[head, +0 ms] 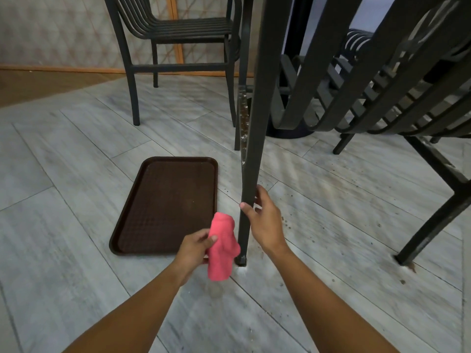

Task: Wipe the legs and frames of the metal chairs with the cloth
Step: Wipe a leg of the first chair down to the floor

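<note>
The right hand (265, 220), at lower centre of the frame, grips the lower part of a dark metal chair leg (251, 154), thumb on the leg's near face and fingers curled behind it. The leg runs from the top centre of the frame down to its foot on the grey plank floor (63, 174). The left hand (195, 247), just left of the leg, pinches a bunched pink cloth (223, 247); the cloth's right edge touches the leg near the foot. A brown tray (132, 215) lies flat on the floor at centre left. A second chair (178, 34) stands at upper left, well apart.
</note>
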`<state>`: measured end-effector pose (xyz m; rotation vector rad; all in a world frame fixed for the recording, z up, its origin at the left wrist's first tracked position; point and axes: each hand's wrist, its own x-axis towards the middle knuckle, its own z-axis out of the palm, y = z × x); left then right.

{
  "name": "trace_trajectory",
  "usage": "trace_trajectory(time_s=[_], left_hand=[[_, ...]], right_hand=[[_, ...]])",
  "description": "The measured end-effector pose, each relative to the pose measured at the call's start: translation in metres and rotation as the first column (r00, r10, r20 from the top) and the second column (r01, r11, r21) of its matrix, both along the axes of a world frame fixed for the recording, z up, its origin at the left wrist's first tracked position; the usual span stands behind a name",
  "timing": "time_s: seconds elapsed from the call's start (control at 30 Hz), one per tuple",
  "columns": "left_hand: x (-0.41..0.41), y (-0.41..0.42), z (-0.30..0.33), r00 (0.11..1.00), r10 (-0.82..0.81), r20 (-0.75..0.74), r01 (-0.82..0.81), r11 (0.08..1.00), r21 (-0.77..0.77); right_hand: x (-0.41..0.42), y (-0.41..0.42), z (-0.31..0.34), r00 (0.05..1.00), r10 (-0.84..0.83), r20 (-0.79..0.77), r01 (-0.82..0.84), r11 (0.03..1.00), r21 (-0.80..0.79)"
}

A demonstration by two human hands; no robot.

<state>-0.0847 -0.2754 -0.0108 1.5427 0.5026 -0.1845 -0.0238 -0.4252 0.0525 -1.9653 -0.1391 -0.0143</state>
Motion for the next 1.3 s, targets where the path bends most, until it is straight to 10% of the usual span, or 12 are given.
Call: trace_trajectory(time_s=[1.3], left_hand=[[0.023,-0.052,-0.055,0.983,0.009,-0.184,0.022,0.986,0.165]], right_hand=[[0.010,-0.004,-0.020,0.996,-0.015,0.090,0.017,0.999,-0.028]])
